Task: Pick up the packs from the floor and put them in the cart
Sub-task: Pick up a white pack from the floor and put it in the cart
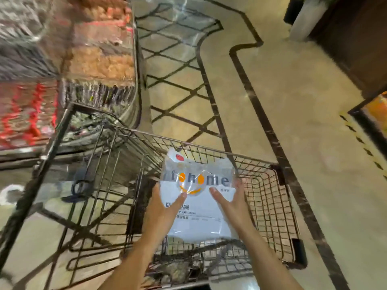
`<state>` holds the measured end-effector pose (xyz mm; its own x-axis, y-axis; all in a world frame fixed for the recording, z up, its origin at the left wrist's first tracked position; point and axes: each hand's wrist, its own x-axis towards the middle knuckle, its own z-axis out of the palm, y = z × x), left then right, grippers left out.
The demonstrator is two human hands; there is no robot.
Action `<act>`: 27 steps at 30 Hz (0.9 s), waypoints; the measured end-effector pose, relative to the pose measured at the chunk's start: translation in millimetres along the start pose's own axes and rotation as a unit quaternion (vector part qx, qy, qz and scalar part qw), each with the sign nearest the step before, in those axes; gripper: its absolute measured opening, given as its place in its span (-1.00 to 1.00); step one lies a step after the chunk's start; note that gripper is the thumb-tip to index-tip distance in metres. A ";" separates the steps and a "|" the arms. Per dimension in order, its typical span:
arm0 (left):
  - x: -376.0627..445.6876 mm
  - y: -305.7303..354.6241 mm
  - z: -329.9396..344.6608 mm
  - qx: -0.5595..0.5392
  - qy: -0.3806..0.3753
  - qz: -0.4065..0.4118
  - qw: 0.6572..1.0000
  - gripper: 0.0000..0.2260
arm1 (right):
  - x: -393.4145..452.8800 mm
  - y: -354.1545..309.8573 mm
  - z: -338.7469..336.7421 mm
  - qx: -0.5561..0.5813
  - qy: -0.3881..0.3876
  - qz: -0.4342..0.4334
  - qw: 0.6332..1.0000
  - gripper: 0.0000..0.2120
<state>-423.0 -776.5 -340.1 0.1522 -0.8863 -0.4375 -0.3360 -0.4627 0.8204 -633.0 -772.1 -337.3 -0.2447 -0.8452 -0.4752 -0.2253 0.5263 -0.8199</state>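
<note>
A clear plastic pack (pixel 199 208) with white contents, grey lettering and an orange smile print hovers over the basket of a wire shopping cart (pixel 270 208). My left hand (pixel 163 208) grips its left edge, thumb across the front. My right hand (pixel 230 204) clasps its right edge the same way. Both forearms reach up from the bottom of the frame. The pack sits inside the cart's rim line, above the wire floor. Whether it touches the floor of the basket is hidden by the pack itself.
A second, darker cart frame (pixel 62 185) stands to the left of the wire cart. Store shelves with red and orange goods (pixel 62 59) fill the upper left. Beige tiled floor (pixel 293 101) with dark lines spreads ahead and right. A dark wooden counter (pixel 356 38) stands upper right.
</note>
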 end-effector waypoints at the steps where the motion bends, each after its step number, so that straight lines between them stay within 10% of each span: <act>1: 4.2 -10.3 5.4 -0.003 0.011 -0.021 1.000 -0.46 | 10.9 7.7 6.3 -0.007 -0.011 0.005 1.000 -0.07; 7: 65.7 -106.9 40.5 0.013 0.008 -0.139 0.990 -0.05 | 94.1 77.9 47.0 -0.069 -0.047 0.073 0.994 0.10; 14: 146.6 -149.4 80.3 0.061 -0.012 -0.120 0.991 -0.13 | 161.9 148.4 74.8 -0.020 -0.013 0.094 0.995 -0.15; 27: 191.2 -140.2 91.3 0.255 -0.088 -0.095 0.958 -0.46 | 253.9 248.7 69.3 -0.184 -0.192 0.123 0.956 0.16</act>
<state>-431.6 -879.0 -572.4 0.1112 -0.7492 -0.6529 -0.7347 -0.5044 0.4537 -685.7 -862.3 -684.0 0.0164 -0.6260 -0.7797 -0.5389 0.6513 -0.5342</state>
